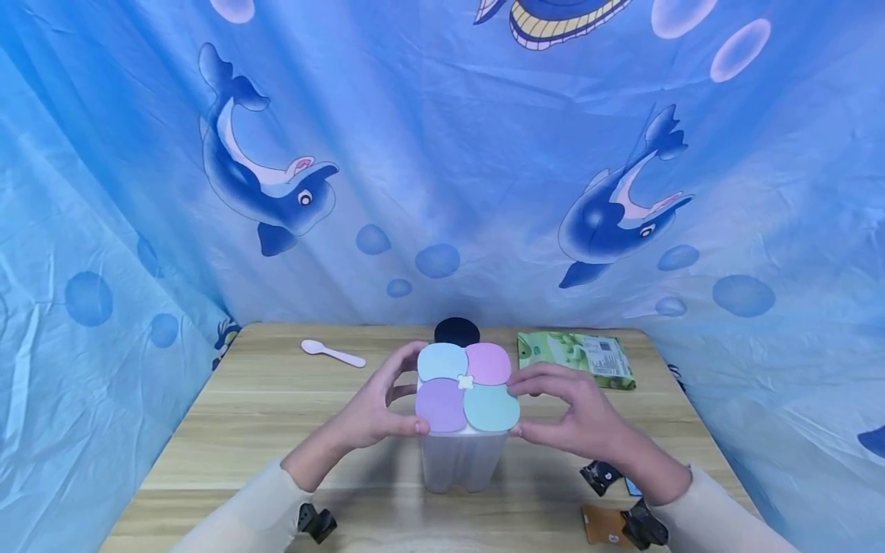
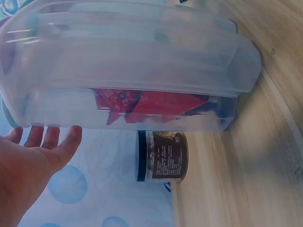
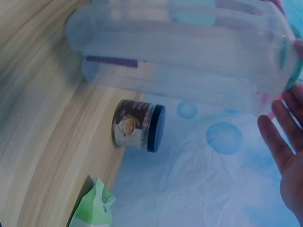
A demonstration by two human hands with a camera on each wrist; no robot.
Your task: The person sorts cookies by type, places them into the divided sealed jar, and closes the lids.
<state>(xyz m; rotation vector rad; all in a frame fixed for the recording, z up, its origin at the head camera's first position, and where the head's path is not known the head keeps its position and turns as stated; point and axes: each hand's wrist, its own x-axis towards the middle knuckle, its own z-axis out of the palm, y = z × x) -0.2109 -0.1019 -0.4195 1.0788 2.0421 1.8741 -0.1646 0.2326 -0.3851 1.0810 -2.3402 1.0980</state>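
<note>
From over here, starting at the left, a blue curtain (image 1: 90, 207) printed with dolphins and bubbles hangs around a wooden tabletop (image 1: 228, 438). Toward the back left lies a pale pink spoon (image 1: 333, 353), its bowl turned to the left.

Next comes the person's left grip (image 1: 380, 403), a bare hand curved around the left side of a cloudy plastic tub (image 1: 462, 461), thumb on the near side and fingers around the far side, up by the rim. The tub stands upright at the middle of the tabletop, under a lid (image 1: 442, 403) of four rounded petals: light blue, pink, purple and mint. Through the wall, as the left wrist view shows, I can make out red packets (image 2: 151, 105).

Just behind the tub sits a jar (image 2: 165, 156) with a black top and a brown label. The right grip (image 1: 570, 407) holds the tub's right side, its thumb under the near corner and its fingers bent against the lid's edge.

Farther right, a green bag (image 1: 577, 359) lies flat at the back; nearer, an orange-brown packet (image 1: 603, 525) lies close to the right forearm, partly covered.
</note>
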